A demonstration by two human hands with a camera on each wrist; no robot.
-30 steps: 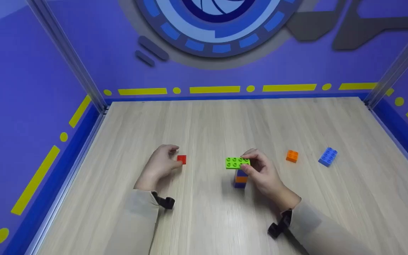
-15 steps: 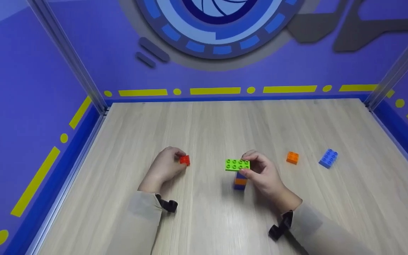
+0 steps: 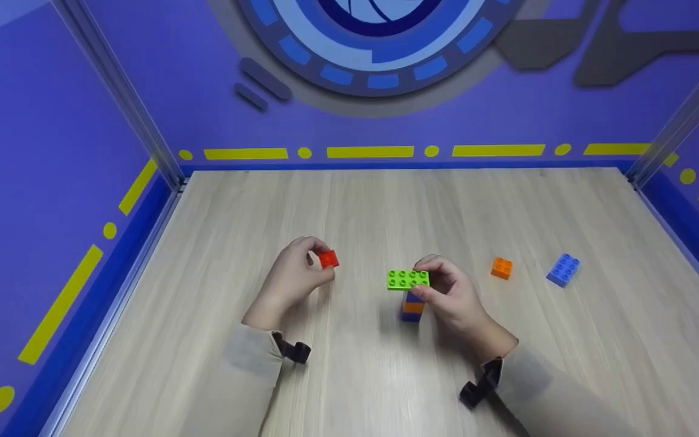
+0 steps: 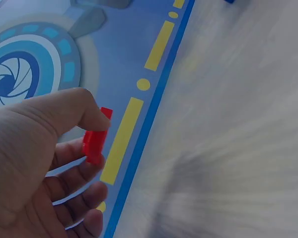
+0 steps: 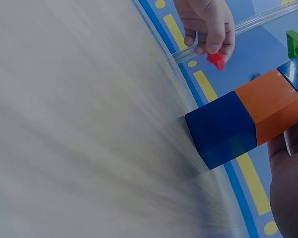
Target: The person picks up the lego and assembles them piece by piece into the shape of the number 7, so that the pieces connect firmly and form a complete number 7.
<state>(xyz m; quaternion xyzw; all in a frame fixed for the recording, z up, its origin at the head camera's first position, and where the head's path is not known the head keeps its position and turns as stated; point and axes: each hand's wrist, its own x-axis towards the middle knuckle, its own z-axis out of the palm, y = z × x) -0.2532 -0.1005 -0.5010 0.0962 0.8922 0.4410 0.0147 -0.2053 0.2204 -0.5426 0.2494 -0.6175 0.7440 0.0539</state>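
Observation:
A small red brick [image 3: 328,259] is pinched between thumb and fingers of my left hand [image 3: 301,273], lifted off the wooden table [image 3: 349,212]; the left wrist view shows the red brick [image 4: 95,140] at my fingertips. My right hand [image 3: 446,294] grips the right end of a long green brick [image 3: 408,279] that tops a short tower of blue and orange bricks [image 3: 412,306]. The right wrist view shows the tower's dark blue [image 5: 221,130] and orange [image 5: 270,106] layers close up, with the red brick [image 5: 216,59] beyond.
A loose orange brick [image 3: 500,267] and a light blue brick [image 3: 562,269] lie on the table right of the tower. Purple walls with yellow stripes enclose the table on three sides.
My left hand has picked the red brick up off the table and carried it up and to the right. My right hand stays on the green brick.

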